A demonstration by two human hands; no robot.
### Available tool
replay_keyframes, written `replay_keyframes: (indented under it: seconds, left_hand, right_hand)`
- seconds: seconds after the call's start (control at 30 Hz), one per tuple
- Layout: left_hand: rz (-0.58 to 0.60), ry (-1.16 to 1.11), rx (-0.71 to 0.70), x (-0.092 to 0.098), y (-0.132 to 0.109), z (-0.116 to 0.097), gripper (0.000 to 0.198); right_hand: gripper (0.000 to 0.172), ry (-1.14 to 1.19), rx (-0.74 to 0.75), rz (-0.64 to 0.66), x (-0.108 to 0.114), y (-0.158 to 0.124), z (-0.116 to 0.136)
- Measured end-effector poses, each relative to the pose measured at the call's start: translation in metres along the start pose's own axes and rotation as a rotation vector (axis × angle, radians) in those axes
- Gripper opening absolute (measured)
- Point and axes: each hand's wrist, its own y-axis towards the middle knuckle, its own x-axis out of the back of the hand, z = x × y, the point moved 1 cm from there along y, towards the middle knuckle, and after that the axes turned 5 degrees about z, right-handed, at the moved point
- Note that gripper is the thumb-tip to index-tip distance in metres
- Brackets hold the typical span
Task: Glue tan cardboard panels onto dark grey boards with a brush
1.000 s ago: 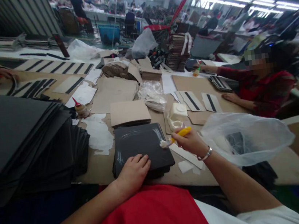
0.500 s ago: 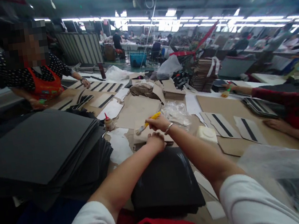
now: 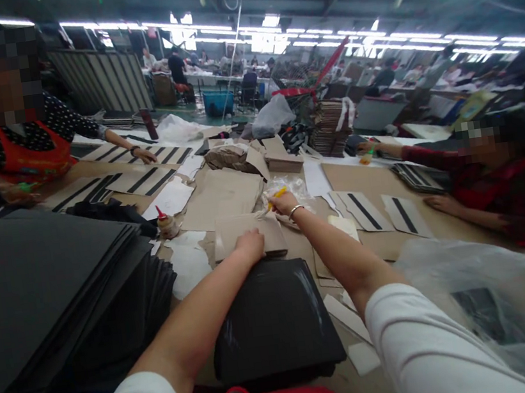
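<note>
In my right hand (image 3: 284,203) is a yellow-handled brush (image 3: 278,197), its fingers closed around the handle. The pale bristles point left, over the far right part of a small stack of brown cardboard pieces (image 3: 229,234). At the near edge of that stack rests my left hand (image 3: 251,245), fingers curled on the top cardboard piece; the fingertips are partly hidden. Closer to me lies a stack of black sheets (image 3: 272,324) with whitish smears on top. A small bottle with a red pointed cap (image 3: 165,224) stands left of the cardboard.
Tall piles of large black sheets (image 3: 50,276) rise at my left. A whitish container (image 3: 343,228) stands right of my right hand, with striped boards (image 3: 363,210) beyond. Clear plastic sheeting (image 3: 507,293) covers the near right. Two co-workers sit at either side.
The view has swung right. The brush has moved from the cardboard's left part to its far right part. My hands are farther apart, the left one now nearer the stack's front edge.
</note>
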Motion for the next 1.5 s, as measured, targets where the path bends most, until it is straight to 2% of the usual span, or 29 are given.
replay_keyframes:
  seconds: [0.1, 0.2, 0.27, 0.37, 0.43, 0.5, 0.57, 0.67, 0.8, 0.97, 1.2, 1.27, 1.37, 1.43, 1.5]
  left_hand:
    - [-0.011, 0.033, -0.025, -0.001, 0.002, 0.005, 0.044]
    - [-0.01, 0.069, -0.048, -0.001, 0.004, 0.009, 0.047]
    - [0.003, 0.094, -0.075, 0.0, 0.007, 0.012, 0.051]
    - [0.036, 0.134, -0.143, 0.004, 0.012, 0.017, 0.054]
    - [0.058, 0.157, -0.189, 0.007, 0.016, 0.02, 0.053]
    - [0.076, 0.175, -0.221, 0.01, 0.019, 0.024, 0.05]
    - [0.088, 0.187, -0.235, 0.012, 0.021, 0.026, 0.045]
    - [0.097, 0.194, -0.245, 0.011, 0.021, 0.026, 0.047]
    - [0.09, 0.195, -0.243, 0.006, 0.017, 0.021, 0.058]
    - [0.13, 0.171, -0.212, 0.011, 0.018, 0.021, 0.053]
    - [0.167, 0.099, -0.204, 0.029, 0.015, 0.019, 0.037]
    - [0.127, 0.074, -0.18, 0.033, 0.009, 0.014, 0.026]
    - [-0.023, 0.062, -0.093, 0.049, -0.005, 0.017, 0.02]
    - [-0.253, 0.028, 0.026, 0.069, -0.019, 0.029, 0.024]
    - [-0.642, -0.14, 0.158, 0.093, -0.037, 0.044, 0.022]
  right_hand:
    - [0.015, -0.13, 0.172, 0.006, 0.023, -0.031, -0.02]
    - [0.016, -0.387, 0.458, 0.142, 0.03, -0.069, -0.035]
    - [0.017, -0.462, 0.562, 0.248, 0.035, -0.092, -0.043]
    - [0.025, -0.355, 0.501, 0.374, 0.048, -0.116, -0.052]
    - [0.033, -0.162, 0.394, 0.383, 0.061, -0.123, -0.053]
    - [0.038, 0.09, 0.328, 0.28, 0.074, -0.127, -0.051]
    - [0.043, 0.334, 0.316, 0.108, 0.085, -0.13, -0.047]
    - [0.052, 0.561, 0.296, -0.084, 0.092, -0.137, -0.045]
    - [0.058, 0.592, 0.252, -0.097, 0.086, -0.146, -0.052]
    - [0.06, 0.593, 0.228, -0.1, 0.076, -0.151, -0.061]
    - [0.059, 0.563, 0.253, -0.145, 0.081, -0.158, -0.059]
    - [0.057, 0.562, 0.264, -0.155, 0.08, -0.158, -0.058]
    - [0.053, 0.569, 0.28, -0.188, 0.073, -0.155, -0.06]
    - [0.05, 0.537, 0.301, -0.205, 0.065, -0.152, -0.06]
    - [0.046, 0.472, 0.336, -0.205, 0.054, -0.15, -0.056]
